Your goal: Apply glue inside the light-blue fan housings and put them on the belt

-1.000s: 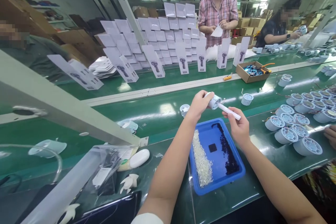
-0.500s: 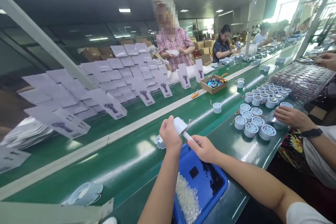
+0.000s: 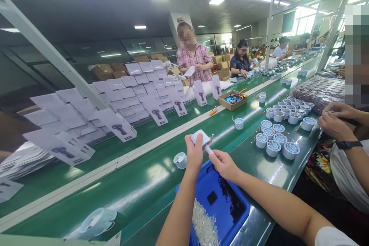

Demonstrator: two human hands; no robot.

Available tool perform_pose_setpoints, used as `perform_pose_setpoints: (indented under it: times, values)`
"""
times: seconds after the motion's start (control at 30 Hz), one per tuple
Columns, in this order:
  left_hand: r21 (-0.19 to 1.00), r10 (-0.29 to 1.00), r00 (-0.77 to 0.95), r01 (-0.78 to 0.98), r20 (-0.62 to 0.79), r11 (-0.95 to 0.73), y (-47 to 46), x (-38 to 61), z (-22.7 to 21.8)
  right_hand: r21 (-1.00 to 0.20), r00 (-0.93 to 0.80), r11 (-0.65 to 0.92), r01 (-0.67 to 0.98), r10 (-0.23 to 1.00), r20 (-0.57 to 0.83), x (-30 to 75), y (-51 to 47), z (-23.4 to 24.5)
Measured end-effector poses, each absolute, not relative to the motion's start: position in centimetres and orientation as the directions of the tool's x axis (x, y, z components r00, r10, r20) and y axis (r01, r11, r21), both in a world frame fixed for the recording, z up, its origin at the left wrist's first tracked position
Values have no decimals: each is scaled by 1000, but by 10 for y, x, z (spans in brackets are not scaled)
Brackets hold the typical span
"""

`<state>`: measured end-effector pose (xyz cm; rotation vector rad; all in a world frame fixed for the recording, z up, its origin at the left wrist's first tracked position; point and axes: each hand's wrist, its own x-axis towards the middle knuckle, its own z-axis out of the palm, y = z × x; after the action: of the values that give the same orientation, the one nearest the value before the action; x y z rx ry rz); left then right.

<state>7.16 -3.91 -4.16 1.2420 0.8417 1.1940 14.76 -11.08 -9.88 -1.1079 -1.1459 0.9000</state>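
My left hand (image 3: pixel 195 153) is closed around a white round housing (image 3: pixel 201 138), its thumb lying on the smooth face. Thin coloured wires stick out at the housing's right side. A short white rod (image 3: pixel 208 150) meets the lower right of the housing. My right hand (image 3: pixel 226 165) pinches the rod's lower end; whether rod and housing are one piece I cannot tell. Below both hands is a blue tray (image 3: pixel 220 217) with clear-white small pieces (image 3: pixel 205 223), dark small pieces (image 3: pixel 233 200) and a black square. Left of my hands, a pale blue ring-shaped part (image 3: pixel 180 160) sits on the green belt.
Several white round motor units (image 3: pixel 273 147) stand at right, beside a co-worker's hands (image 3: pixel 336 121). Another unit (image 3: pixel 239 123) is on the belt. Across it are a cardboard box (image 3: pixel 233 103), an orange-handled tool (image 3: pixel 212 112) and printed white boxes (image 3: pixel 158 114). A metal post slants at left.
The view has tilted up slightly. My left thumb now lies across the housing's face. The co-worker's hand at right has left the motor units, and both their hands are together.
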Motion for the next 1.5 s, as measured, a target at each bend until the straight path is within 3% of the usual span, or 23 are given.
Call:
perform_pose_setpoints:
  times: [0.23,0.47,0.57,0.63,0.7,0.8,0.87,0.93,1.23,1.4,1.5]
  values:
    - [983,939,315,-164,136,-88,-37,70,-42,-964,235,247,93,936,263,149,-109,-102]
    - [981,952,294,-189,86,-30,-17,52,-35,-983,132,153,101,977,166,150,-108,-103]
    - [992,980,156,-57,124,-117,-2,26,-29,-974,130,128,186,980,153,151,-109,-100]
    - [977,990,26,155,141,-144,7,6,-26,-971,149,100,218,980,134,153,-109,-98]
    - [895,991,-60,438,123,-84,14,-11,-25,-974,168,60,217,981,98,154,-110,-96]
    - [577,999,-51,815,-6,46,20,-24,-33,-971,198,26,237,977,74,153,-112,-94]
    - [400,994,-36,914,-100,73,22,-23,-43,-957,229,34,287,968,103,152,-113,-93]
    - [334,985,12,942,-170,46,24,-16,-53,-941,256,41,336,958,133,152,-113,-93]
    - [418,921,346,874,-181,-246,23,10,-68,-927,262,91,363,945,195,149,-114,-96]
    - [490,929,353,832,-109,-259,24,16,-74,-952,196,165,257,956,219,147,-111,-102]
    - [607,966,257,771,-24,-191,27,19,-71,-969,105,160,189,978,182,145,-111,-104]
